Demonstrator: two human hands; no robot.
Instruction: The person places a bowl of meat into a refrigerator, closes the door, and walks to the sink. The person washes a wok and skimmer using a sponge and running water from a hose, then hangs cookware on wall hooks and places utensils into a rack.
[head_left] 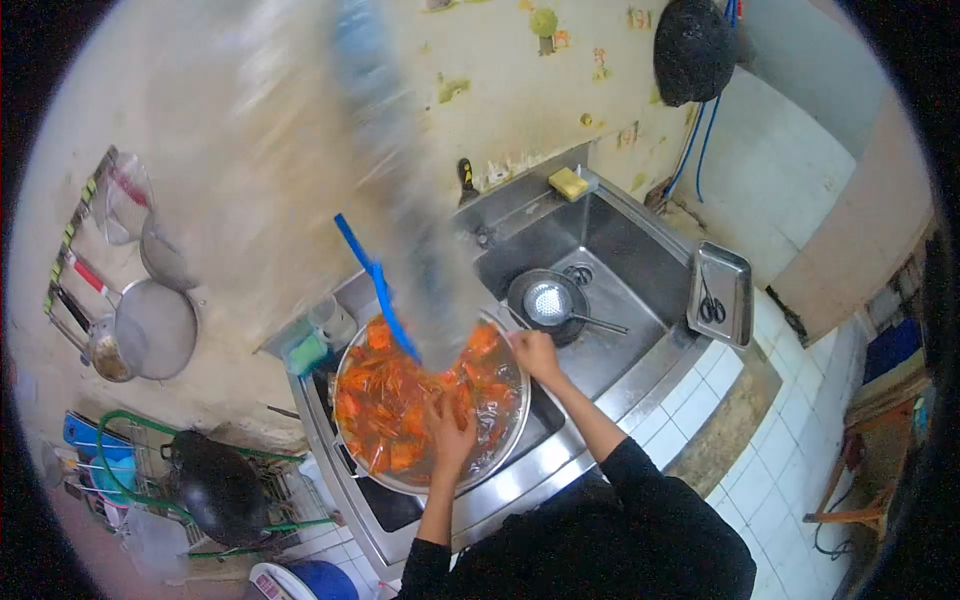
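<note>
1. Basin [523, 415] of orange-red pieces [406, 456] in liquid [492, 440] sits over the left side of the steel sink [630, 250], left of the dark pan [581, 298].
2. My left hand [450, 435] is down among the pieces near the basin's middle; its fingertips are hidden, so I can't tell whether they grip anything.
3. My right hand [535, 357] is at the basin's right rim, fingers narrow and seemingly closed on it.
4. A blue strip [383, 295] and a blurred shape [415, 220] cross my view of the basin's far side; I can't make out what they are.
5. Step in hand, I judge: handling the pieces with one hand while the other steadies the basin.
6. The next move calls for a firm rim hold, as the liquid could slop.
</note>
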